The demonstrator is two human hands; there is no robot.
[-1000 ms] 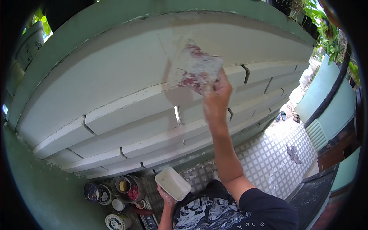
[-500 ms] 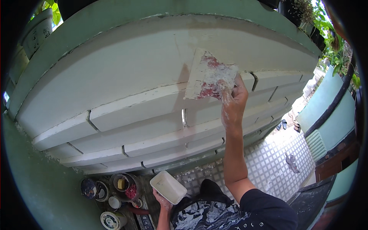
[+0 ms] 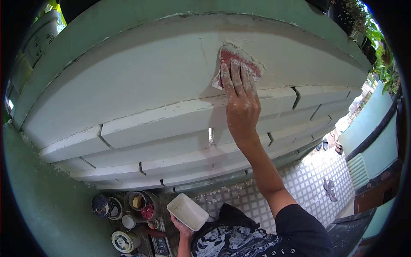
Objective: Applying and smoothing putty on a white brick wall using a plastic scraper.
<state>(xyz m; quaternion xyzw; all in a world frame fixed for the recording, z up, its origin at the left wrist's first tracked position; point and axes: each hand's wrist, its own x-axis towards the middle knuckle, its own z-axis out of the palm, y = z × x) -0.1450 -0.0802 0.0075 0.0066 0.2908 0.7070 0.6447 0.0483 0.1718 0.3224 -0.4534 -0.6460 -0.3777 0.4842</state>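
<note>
My right hand (image 3: 242, 107) presses a red putty scraper (image 3: 232, 55), smeared with white filler, against the upper band of the white wall (image 3: 128, 81). The fingers lie along its back, and the thumb is hidden behind the hand. White paste coats the fingers. Low down, my left hand (image 3: 181, 226) grips a white rectangular plastic tub (image 3: 188, 210) from its left side and underneath. The tub's opening faces up, with a little pale residue inside.
Grooved block courses run along the wall below a green ledge (image 3: 171, 21). Buckets and cans (image 3: 124, 241) stand at the lower left beside a green wall (image 3: 34, 184). Checkered floor tiles (image 3: 299, 184) stretch right, with a rag (image 3: 329, 189) and footwear (image 3: 322, 144) on them.
My right hand has moved up and left and turned over. The scraper has rotated from edge-left to edge-up, its other face now showing. My left hand and the tub stay nearly still.
</note>
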